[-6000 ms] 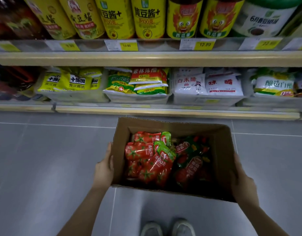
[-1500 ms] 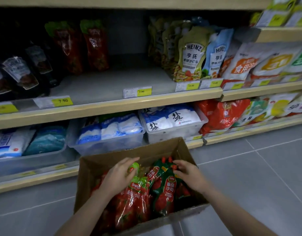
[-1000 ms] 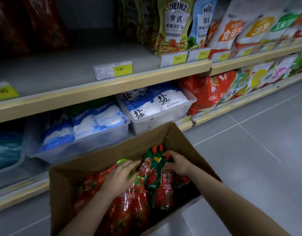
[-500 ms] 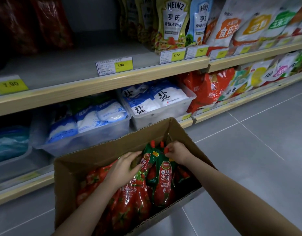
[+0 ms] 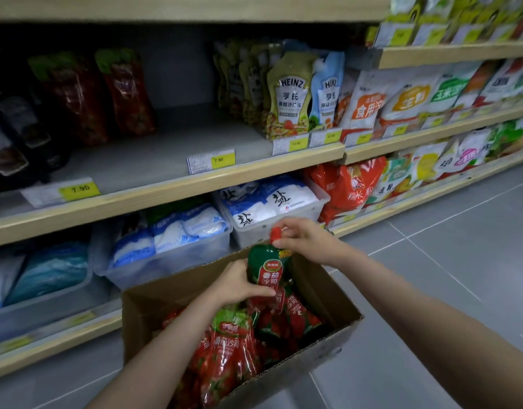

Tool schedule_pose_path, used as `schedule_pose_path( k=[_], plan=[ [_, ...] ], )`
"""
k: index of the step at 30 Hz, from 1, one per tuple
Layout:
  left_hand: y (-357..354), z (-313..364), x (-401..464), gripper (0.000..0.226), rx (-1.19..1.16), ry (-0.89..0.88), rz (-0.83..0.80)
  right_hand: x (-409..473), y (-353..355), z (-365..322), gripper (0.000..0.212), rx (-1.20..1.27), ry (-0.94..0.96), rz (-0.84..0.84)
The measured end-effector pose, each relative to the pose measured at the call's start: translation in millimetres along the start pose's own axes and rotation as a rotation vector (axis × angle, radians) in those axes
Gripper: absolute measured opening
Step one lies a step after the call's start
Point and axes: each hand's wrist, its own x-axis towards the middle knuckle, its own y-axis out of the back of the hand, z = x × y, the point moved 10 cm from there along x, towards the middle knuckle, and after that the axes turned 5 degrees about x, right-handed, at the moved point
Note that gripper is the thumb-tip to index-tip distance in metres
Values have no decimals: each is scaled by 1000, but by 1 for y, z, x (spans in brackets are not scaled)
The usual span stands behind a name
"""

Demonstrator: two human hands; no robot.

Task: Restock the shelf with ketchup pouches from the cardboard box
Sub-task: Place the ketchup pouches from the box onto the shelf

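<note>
Left hand (image 5: 235, 286) gripping ketchup pouch (image 5: 267, 271) body, hiding its lower half; right hand (image 5: 306, 240) pinching red cap (image 5: 275, 232); cardboard box (image 5: 322, 293) near edge cut off.

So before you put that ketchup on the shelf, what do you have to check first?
1. Pouch held firmly: ok. The right hand pinches the top by the red cap, and the left hand grips the body of the green-topped ketchup pouch.
2. Pouch clear of the cardboard box: not ok, its bottom is still among the other pouches.
3. Free space on the shelf: ok, there is a bare patch behind the 7.90 price tag.
4. Right slot: cannot tell, the tag's small print is unreadable.
5. Cap closed tight: cannot tell.
</note>
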Motion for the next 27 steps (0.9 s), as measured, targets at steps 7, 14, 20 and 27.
schedule_pose_path(
  k=[7, 14, 20, 27],
  plan=[
    [40, 42, 6, 45, -202, 33, 168, 29, 43, -76, 9, 119, 134, 251],
    [64, 65, 12, 39, -276, 2, 232, 38, 57, -65, 13, 292, 99, 235],
    [68, 72, 22, 52, -209, 9, 211, 40, 70, -60, 15, 316, 49, 239],
    [104, 94, 27, 47, -144, -43, 387, 34, 82, -90, 30, 275, 115, 222]
  ],
)
